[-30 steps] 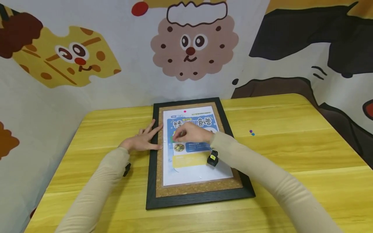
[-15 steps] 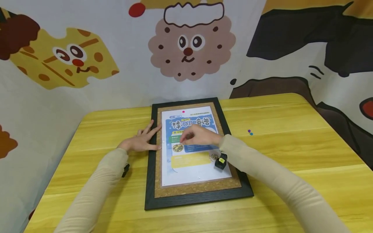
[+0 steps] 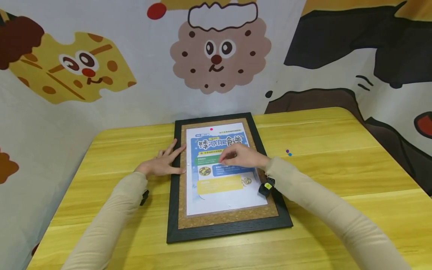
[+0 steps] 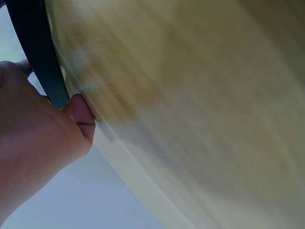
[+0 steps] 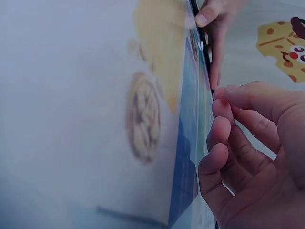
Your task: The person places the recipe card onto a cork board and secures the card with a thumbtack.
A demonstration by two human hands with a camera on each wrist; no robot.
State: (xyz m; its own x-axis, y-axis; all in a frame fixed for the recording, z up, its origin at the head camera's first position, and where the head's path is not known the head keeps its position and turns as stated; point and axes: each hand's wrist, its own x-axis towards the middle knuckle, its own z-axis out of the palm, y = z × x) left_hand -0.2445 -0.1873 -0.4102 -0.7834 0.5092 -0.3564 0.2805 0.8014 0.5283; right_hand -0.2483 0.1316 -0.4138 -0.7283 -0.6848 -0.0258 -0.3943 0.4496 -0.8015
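Note:
A printed poster (image 3: pixel 216 198) with Chinese lettering and food pictures lies on a cork board (image 3: pixel 233 221) in a black frame (image 3: pixel 229 233). My left hand (image 3: pixel 162 164) rests with spread fingers across the frame's left side, fingertips reaching the poster's edge. Over the poster's middle hovers my right hand (image 3: pixel 243 155), fingers loosely curled, the thumb against the index finger (image 5: pixel 223 109). Nothing shows between its fingertips. A pink dot (image 3: pixel 211 129), like a pin head, marks the poster's top; small white dots sit at its left edge (image 3: pixel 188 164) and near the bottom.
Purple (image 3: pixel 287 151) and blue dots, like small pins, lie on the yellow wood-grain table (image 3: pixel 337 157) right of the frame. A cartoon-printed cloth (image 3: pixel 141 105) hangs behind the table. Black devices sit on both wrists, the right one (image 3: pixel 266 188) over the frame's right side.
My right hand has moved rightward across the poster, away from its left edge, uncovering the title and green banner. The left hand stays on the frame; the view has shifted slightly.

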